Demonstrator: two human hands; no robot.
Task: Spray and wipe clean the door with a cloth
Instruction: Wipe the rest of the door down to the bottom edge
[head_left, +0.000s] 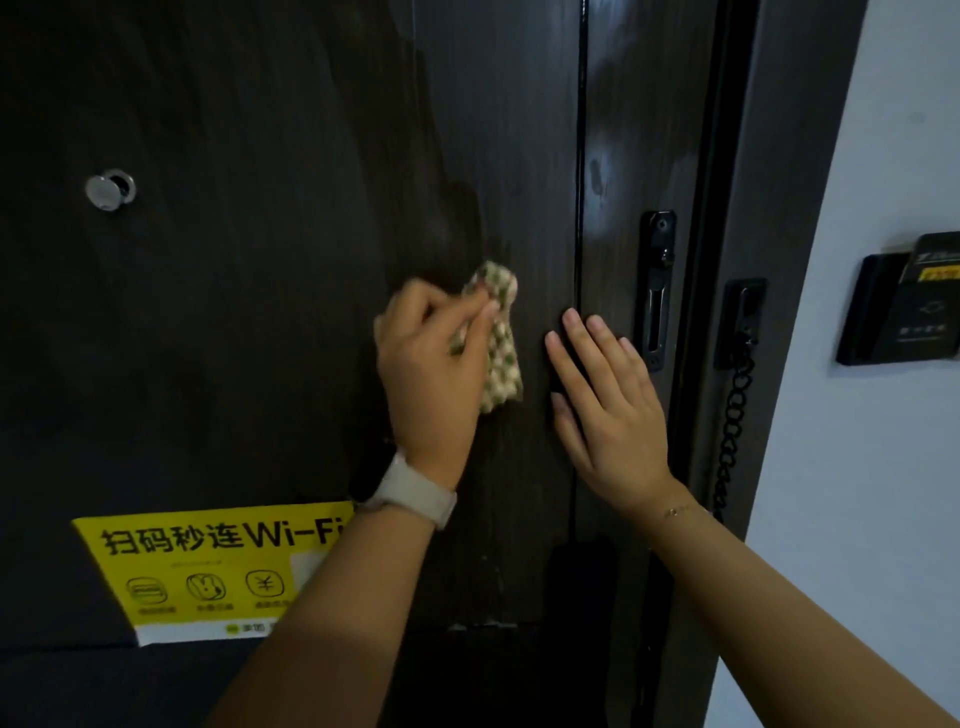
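Left hand (431, 364) is up on the door (249, 322), fingers curled and pinching a green-and-cream checked cloth (501, 343), which hangs bunched against the dark wood just right of the knuckles. There's a pale watch strap (410, 493) on that wrist. Right hand (608, 400) is flat on the door just beside the cloth, fingers straight and spread, palm pressed over the vertical groove (579, 182) in the panel; a thin bracelet (675, 510) shows at the wrist. The two hands sit side by side, close but not touching.

Above the cloth the wood shows a darker patch (457, 234). Over on the left, a round metal peephole (110, 189). Lower left, a yellow Wi-Fi sticker (208, 566), partly covered by the left forearm. To the right of the flat hand, the black chain-guard plate (657, 291) on the door's edge, and a black chain (732, 421) dangling from its mount on the frame. On the white wall (883, 493) further right, a black card holder (904, 306).
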